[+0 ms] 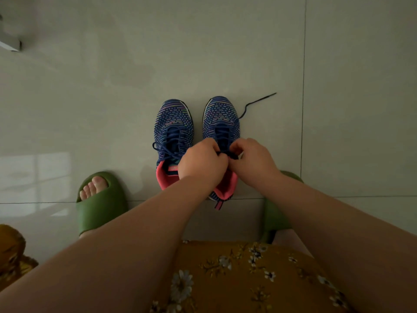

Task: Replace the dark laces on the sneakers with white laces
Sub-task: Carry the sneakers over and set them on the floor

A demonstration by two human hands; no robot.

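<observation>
Sneakers stand side by side on the pale tiled floor (225,53), toes pointing away from the person. The right sneaker (222,123) serves as landmark: the left sneaker (172,136) sits just beside it, its dark lace tied in a bow (165,146). Over the right sneaker's upper eyelets the left hand (203,162) and the right hand (253,162) meet, fingers curled and pinching the dark lace (230,154) between them. One loose end of that lace (259,100) trails off past the sneaker's toe onto the floor. Nearer the person than the right sneaker, a green slipper (101,206) flanks each side, above a mustard floral skirt (237,279).
</observation>
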